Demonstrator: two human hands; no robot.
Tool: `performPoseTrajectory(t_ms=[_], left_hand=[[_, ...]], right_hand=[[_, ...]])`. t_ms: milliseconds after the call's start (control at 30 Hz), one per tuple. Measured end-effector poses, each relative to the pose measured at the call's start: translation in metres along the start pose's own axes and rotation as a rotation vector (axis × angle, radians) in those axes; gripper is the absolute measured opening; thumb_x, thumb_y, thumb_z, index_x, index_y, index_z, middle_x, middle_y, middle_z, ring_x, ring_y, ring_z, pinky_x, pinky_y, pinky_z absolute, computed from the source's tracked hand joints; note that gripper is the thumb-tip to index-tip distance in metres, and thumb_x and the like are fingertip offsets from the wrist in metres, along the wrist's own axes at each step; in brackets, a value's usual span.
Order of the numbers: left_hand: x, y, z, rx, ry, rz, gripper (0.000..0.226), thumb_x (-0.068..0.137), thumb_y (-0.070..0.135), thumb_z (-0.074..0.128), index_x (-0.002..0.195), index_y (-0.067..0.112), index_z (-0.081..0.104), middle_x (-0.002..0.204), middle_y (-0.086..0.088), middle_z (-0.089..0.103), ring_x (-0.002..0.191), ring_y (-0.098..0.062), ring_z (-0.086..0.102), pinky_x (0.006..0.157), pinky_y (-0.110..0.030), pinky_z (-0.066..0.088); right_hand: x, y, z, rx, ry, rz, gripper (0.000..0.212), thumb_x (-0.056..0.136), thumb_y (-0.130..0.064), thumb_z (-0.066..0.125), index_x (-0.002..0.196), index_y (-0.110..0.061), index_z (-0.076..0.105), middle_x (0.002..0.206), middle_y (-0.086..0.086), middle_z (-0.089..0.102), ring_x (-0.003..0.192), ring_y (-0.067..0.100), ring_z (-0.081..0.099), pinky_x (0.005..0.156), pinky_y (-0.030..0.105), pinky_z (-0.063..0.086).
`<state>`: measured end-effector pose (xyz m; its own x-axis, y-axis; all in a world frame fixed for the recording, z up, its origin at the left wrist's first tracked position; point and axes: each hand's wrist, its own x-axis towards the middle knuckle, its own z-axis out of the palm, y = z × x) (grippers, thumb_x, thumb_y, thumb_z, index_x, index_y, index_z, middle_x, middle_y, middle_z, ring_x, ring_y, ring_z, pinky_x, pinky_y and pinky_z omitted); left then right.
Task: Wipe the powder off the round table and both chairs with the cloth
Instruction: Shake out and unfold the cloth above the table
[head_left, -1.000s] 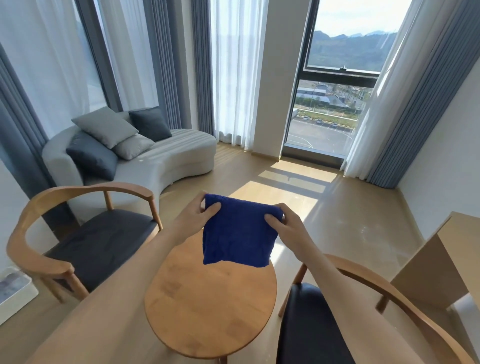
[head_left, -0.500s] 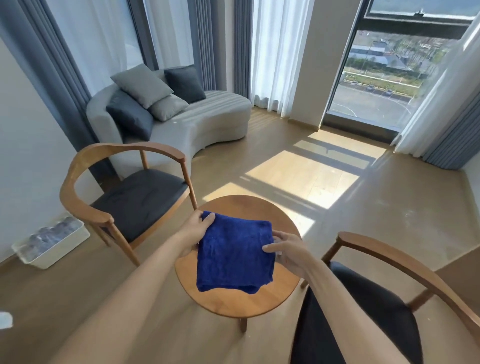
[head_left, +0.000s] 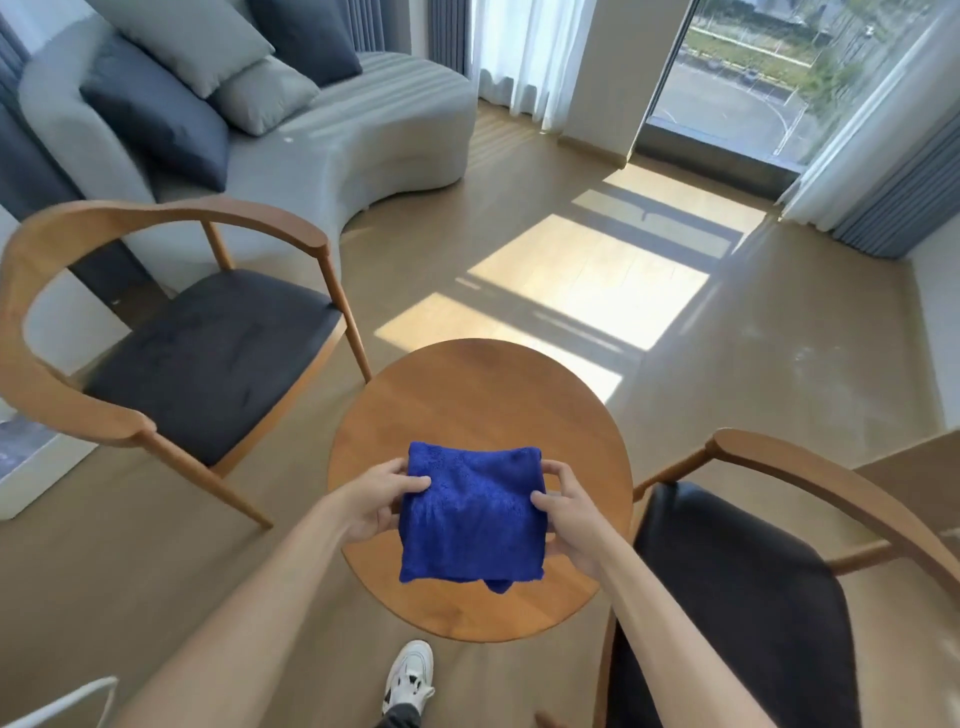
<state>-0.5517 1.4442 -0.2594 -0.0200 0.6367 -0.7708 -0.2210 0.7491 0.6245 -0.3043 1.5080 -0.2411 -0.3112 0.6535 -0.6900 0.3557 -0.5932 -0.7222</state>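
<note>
A folded blue cloth (head_left: 472, 514) hangs above the near half of the round wooden table (head_left: 483, 395). My left hand (head_left: 376, 496) grips its left edge and my right hand (head_left: 569, 514) grips its right edge, thumbs on top. One wooden chair with a dark seat (head_left: 208, 353) stands to the table's left. The other chair (head_left: 727, 597) stands at the right, close to my right arm. I cannot make out any powder on the table or on either seat.
A grey curved sofa (head_left: 322, 135) with several cushions sits behind the left chair. A white box (head_left: 31, 462) lies on the floor at the far left. Sunlit wooden floor (head_left: 587, 270) stretches toward the window. My white shoe (head_left: 410, 675) shows below the table's near edge.
The view has tilted down and closer to the table. Both hands have lowered the cloth toward the tabletop, still holding it by its two sides.
</note>
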Motion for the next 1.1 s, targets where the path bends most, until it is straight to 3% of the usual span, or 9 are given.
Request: performPoseTrajectory(t_ms=[200, 367, 500, 633, 733, 900, 1000, 1100], left_hand=[[0.071, -0.004, -0.03, 0.08, -0.041, -0.054, 0.02, 0.099, 0.028, 0.048, 0.118, 0.029, 0.055, 0.113, 0.0, 0.069, 0.096, -0.023, 0.069, 0.066, -0.041, 0.057], [0.132, -0.001, -0.04, 0.18, -0.033, -0.08, 0.02, 0.101, 0.037, 0.041, 0.118, 0.029, 0.048, 0.098, -0.001, 0.069, 0.069, -0.013, 0.068, 0.058, -0.035, 0.055], [0.173, 0.003, -0.047, 0.236, -0.08, -0.143, 0.031, 0.09, 0.024, 0.064, 0.115, 0.032, 0.046, 0.107, -0.008, 0.071, 0.087, -0.027, 0.072, 0.067, -0.043, 0.059], [0.209, 0.0, -0.05, 0.223, -0.101, -0.148, 0.053, 0.078, 0.009, 0.074, 0.117, 0.034, 0.047, 0.107, -0.008, 0.072, 0.088, -0.026, 0.073, 0.063, -0.037, 0.057], [0.235, -0.012, -0.051, 0.25, -0.031, -0.115, 0.053, 0.078, 0.007, 0.072, 0.117, 0.033, 0.048, 0.106, -0.009, 0.069, 0.09, -0.023, 0.072, 0.07, -0.041, 0.059], [0.251, -0.036, -0.046, 0.456, 0.212, -0.036, 0.048, 0.077, 0.005, 0.068, 0.119, 0.023, 0.052, 0.104, -0.007, 0.06, 0.096, -0.024, 0.064, 0.086, -0.043, 0.054], [0.249, -0.04, -0.047, 0.489, 0.282, -0.02, 0.051, 0.077, 0.008, 0.069, 0.122, 0.023, 0.051, 0.113, -0.008, 0.055, 0.103, -0.025, 0.059, 0.091, -0.043, 0.051], [0.241, -0.042, -0.048, 0.476, 0.285, -0.04, 0.049, 0.079, 0.009, 0.068, 0.123, 0.024, 0.049, 0.114, -0.004, 0.053, 0.101, -0.023, 0.058, 0.083, -0.036, 0.052]], right_hand=[[0.068, 0.02, 0.024, 0.072, 0.067, 0.098, 0.037, 0.1, -0.009, 0.035, 0.124, -0.036, 0.045, 0.096, 0.003, 0.072, 0.078, 0.019, 0.066, 0.063, 0.041, 0.055], [0.121, 0.033, 0.028, 0.128, 0.106, 0.125, 0.045, 0.094, -0.006, 0.045, 0.124, -0.04, 0.047, 0.104, 0.002, 0.072, 0.088, 0.022, 0.07, 0.066, 0.043, 0.057], [0.158, 0.04, 0.022, 0.099, 0.121, 0.131, 0.069, 0.077, 0.008, 0.055, 0.128, -0.037, 0.046, 0.104, 0.001, 0.071, 0.084, 0.021, 0.072, 0.063, 0.04, 0.058], [0.191, 0.052, 0.019, 0.064, 0.176, 0.102, 0.072, 0.076, 0.012, 0.048, 0.129, -0.036, 0.047, 0.099, 0.001, 0.07, 0.066, 0.01, 0.067, 0.049, 0.026, 0.048], [0.208, 0.063, 0.019, 0.033, 0.214, 0.075, 0.072, 0.076, 0.014, 0.046, 0.131, -0.032, 0.047, 0.097, -0.004, 0.067, 0.065, 0.002, 0.065, 0.049, 0.02, 0.047], [0.217, 0.077, 0.025, -0.027, 0.3, 0.092, 0.071, 0.078, 0.013, 0.049, 0.14, -0.022, 0.043, 0.106, -0.014, 0.057, 0.088, 0.006, 0.061, 0.064, 0.019, 0.05], [0.215, 0.077, 0.03, -0.027, 0.316, 0.103, 0.073, 0.078, 0.011, 0.049, 0.14, -0.027, 0.042, 0.1, -0.018, 0.059, 0.074, 0.005, 0.061, 0.056, 0.02, 0.049], [0.213, 0.078, 0.031, -0.034, 0.341, 0.099, 0.073, 0.079, 0.011, 0.049, 0.142, -0.025, 0.04, 0.098, -0.016, 0.058, 0.069, 0.006, 0.059, 0.056, 0.024, 0.048]])
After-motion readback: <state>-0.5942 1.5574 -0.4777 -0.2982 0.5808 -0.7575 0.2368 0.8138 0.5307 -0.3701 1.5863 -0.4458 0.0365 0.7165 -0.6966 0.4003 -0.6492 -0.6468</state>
